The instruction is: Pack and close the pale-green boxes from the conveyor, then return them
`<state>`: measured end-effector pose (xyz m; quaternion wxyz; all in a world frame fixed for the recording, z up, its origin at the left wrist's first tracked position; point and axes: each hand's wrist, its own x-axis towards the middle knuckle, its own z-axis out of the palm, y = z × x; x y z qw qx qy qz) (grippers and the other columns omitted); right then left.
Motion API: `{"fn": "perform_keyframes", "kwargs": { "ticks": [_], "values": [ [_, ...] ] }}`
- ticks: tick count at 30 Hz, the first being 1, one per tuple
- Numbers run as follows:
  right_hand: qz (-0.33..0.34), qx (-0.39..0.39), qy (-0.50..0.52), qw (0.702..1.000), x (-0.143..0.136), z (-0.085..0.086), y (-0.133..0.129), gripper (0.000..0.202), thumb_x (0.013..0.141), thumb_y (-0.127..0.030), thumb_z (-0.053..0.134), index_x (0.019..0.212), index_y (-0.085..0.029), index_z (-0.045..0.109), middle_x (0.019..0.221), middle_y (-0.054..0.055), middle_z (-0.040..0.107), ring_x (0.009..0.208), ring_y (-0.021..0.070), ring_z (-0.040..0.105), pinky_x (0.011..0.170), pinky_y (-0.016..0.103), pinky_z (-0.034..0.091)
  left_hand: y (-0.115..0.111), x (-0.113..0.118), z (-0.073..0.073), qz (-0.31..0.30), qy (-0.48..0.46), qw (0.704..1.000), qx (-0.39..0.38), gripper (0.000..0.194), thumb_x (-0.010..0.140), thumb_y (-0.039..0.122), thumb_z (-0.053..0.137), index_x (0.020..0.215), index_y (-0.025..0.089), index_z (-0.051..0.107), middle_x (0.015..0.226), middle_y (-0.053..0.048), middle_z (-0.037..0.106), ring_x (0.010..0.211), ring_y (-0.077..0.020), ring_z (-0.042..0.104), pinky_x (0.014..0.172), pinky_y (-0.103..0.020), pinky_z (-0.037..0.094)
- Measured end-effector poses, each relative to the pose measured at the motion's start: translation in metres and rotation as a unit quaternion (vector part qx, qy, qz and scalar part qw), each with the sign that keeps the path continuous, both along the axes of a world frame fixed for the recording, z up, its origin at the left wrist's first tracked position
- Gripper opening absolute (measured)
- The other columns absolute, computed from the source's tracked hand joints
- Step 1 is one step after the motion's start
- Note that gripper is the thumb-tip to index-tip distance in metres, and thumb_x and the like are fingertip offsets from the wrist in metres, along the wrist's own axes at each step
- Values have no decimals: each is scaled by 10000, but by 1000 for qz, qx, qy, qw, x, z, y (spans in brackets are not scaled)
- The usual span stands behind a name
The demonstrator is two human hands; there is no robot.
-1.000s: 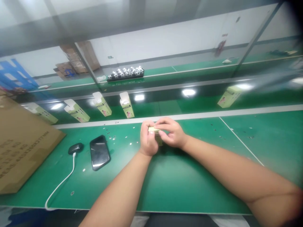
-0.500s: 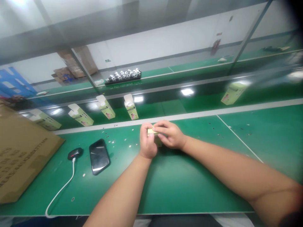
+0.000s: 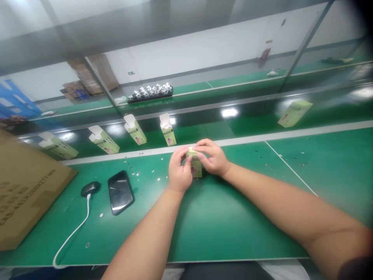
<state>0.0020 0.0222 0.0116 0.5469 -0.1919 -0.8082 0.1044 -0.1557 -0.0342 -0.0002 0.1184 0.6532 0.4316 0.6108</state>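
A small light-green carton (image 3: 196, 167) stands upright on the green table between my hands. My left hand (image 3: 180, 169) is closed around its left side, with the thumb at the front near the top. My right hand (image 3: 212, 157) grips the upper right edge, its fingers bent over the top. The carton's top is partly covered by my fingers. Beyond the white rail, a green carton with raised flaps (image 3: 168, 130) stands on the dark green conveyor.
More green cartons (image 3: 135, 130) with raised flaps are on the conveyor to the left; another carton (image 3: 295, 113) is at the right. A phone (image 3: 121, 192), a black device (image 3: 90, 189) with a white cable and a large brown box (image 3: 32, 194) are on the left. Small scraps dot the table.
Both hands have risen slightly on the carton, and more of its front shows. The cartons with raised flaps on the conveyor have shifted a little to the right.
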Motion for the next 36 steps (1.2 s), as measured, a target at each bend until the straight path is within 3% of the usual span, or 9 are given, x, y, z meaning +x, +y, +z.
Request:
{"fn": "perform_keyframes", "kwargs": {
  "ticks": [5,12,19,23,25,28,31,36],
  "values": [
    [-4,-27,-4,1000,0,10,-5,184,897,-219,543,969,-200,712,932,66,648,853,184,626,785,353,553,-1,-1,0,-11,-14,1000,-6,202,939,316,561,1113,221,602,1179,-86,592,1110,-201,591,953,-370,513],
    [28,32,-44,998,2,18,-8,161,852,-182,553,913,-199,702,934,63,669,824,178,632,751,324,550,-5,-2,10,-4,-15,1000,-5,130,951,296,525,941,190,600,1032,-60,617,991,-179,603,901,-343,485],
    [35,5,-54,998,3,20,-8,164,863,-193,543,917,-201,698,924,60,669,830,174,636,770,320,546,-7,-2,19,10,-5,1000,-28,134,951,295,520,924,193,602,976,-44,619,935,-172,598,872,-325,472],
    [35,-9,-87,996,4,25,-8,160,852,-206,553,932,-200,692,920,56,658,839,174,626,772,306,535,-6,-1,15,-8,-19,999,-49,161,961,313,489,981,197,599,1030,-56,626,988,-187,605,927,-353,477],
    [-12,-34,-113,993,4,30,-9,147,842,-216,558,914,-194,683,903,55,647,835,181,615,759,303,523,-6,2,8,-30,-47,995,-82,234,970,315,459,1155,208,552,1164,-80,610,1085,-200,597,982,-376,471],
    [-96,-84,-140,982,4,38,-11,155,818,-212,565,923,-185,675,893,52,619,818,186,599,744,304,507,-6,10,-3,-43,-26,990,-134,553,907,320,564,1407,213,356,1402,-131,480,1270,-250,506,1057,-415,435],
    [-101,-115,-180,972,6,45,-13,282,801,-198,563,1058,-197,678,944,51,597,837,189,600,768,315,512,-8,17,-6,-42,35,984,-167,735,804,323,698,1433,213,334,1410,-139,481,1260,-284,508,1028,-423,449],
    [-54,-121,-194,972,2,44,-17,368,872,-213,495,1200,-171,656,1106,91,607,1038,219,598,934,358,504,-8,21,0,-38,60,983,-172,390,831,280,645,1192,205,518,1107,-75,641,967,-228,621,842,-352,499]
  ]
}}
